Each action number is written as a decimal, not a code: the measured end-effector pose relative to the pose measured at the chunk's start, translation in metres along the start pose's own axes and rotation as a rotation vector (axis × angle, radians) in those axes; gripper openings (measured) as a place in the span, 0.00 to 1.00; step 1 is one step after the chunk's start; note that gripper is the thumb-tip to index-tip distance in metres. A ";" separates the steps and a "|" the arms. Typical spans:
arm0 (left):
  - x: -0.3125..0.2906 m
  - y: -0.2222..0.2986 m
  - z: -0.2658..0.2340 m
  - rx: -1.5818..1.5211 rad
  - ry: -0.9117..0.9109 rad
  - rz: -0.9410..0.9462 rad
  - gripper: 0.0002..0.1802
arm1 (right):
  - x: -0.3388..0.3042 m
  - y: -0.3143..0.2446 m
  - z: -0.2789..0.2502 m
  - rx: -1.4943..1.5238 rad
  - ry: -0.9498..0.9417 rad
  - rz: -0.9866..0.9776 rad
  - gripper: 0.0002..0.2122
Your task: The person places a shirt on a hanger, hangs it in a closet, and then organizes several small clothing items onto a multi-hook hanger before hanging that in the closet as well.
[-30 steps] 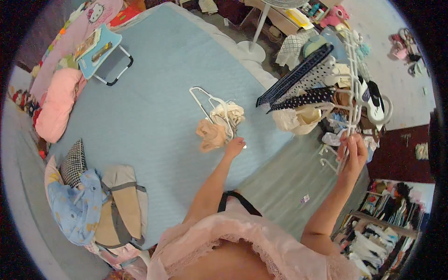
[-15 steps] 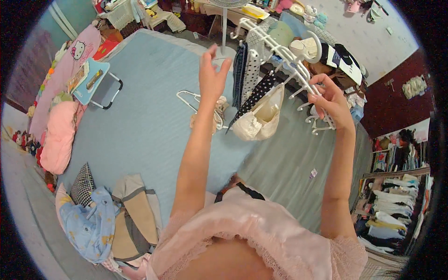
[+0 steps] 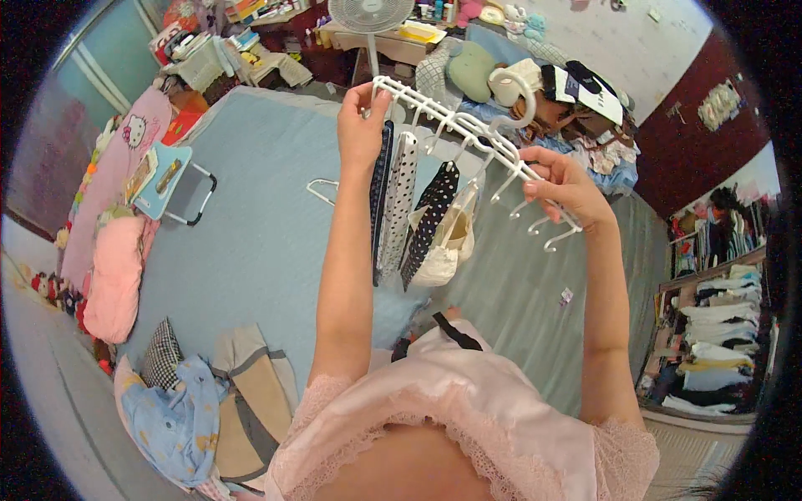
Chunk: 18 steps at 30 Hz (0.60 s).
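Note:
A white multi-hook hanger (image 3: 458,123) with a large curved hook (image 3: 525,100) spans the space between my hands. My left hand (image 3: 361,129) closes its thumb and fingers on the hanger's far left end. Near the opposite end, my right hand (image 3: 572,185) grips the bar from the side. From the left and middle hooks hang a dark patterned strip of cloth (image 3: 382,200), a white polka-dot piece (image 3: 398,196), a black polka-dot piece (image 3: 433,213) and a cream bra (image 3: 444,260). Several hooks by my right hand carry nothing. Behind my left forearm, another white hanger (image 3: 320,192) lies on the bed, partly hidden.
The blue-covered bed (image 3: 267,234) fills the left and middle. On it are a small folding table (image 3: 163,179), a pink rolled bundle (image 3: 115,275) and crumpled clothes (image 3: 188,417). A standing fan (image 3: 372,12) is ahead, a clothes-laden seat (image 3: 568,125) far right, shelved clothes (image 3: 723,342) at right.
My left hand, open and apart before, now grips the hanger's left end. The hanger's left end has come lower and left, and the hanging pieces have swung with it.

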<state>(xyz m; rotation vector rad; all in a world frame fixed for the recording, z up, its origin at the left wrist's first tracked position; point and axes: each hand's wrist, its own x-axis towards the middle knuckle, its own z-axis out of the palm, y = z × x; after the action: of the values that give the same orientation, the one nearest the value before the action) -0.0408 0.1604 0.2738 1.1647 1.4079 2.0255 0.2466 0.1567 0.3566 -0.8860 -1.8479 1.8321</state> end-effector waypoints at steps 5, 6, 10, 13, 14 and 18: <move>-0.016 0.020 0.050 0.468 -0.013 0.382 0.23 | -0.025 0.011 -0.018 0.003 0.134 -0.009 0.20; -0.019 0.026 0.059 0.562 -0.121 0.489 0.23 | -0.031 0.011 -0.024 0.010 0.119 -0.012 0.20; -0.057 0.063 0.122 0.520 -0.544 0.646 0.19 | -0.063 0.013 -0.057 -0.001 0.146 -0.022 0.20; -0.084 0.068 0.184 0.315 -0.645 0.602 0.12 | -0.087 0.021 -0.087 0.015 0.215 -0.017 0.20; -0.086 0.065 0.206 0.281 -0.661 0.581 0.11 | -0.096 0.023 -0.099 0.009 0.239 -0.020 0.20; -0.111 0.065 0.290 0.197 -0.634 0.659 0.09 | -0.143 0.028 -0.144 0.002 0.320 -0.011 0.20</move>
<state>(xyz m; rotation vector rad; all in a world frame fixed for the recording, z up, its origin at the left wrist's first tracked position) 0.2662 0.2167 0.3290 2.3356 0.9769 1.6219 0.4510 0.1652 0.3615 -1.0938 -1.6469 1.5771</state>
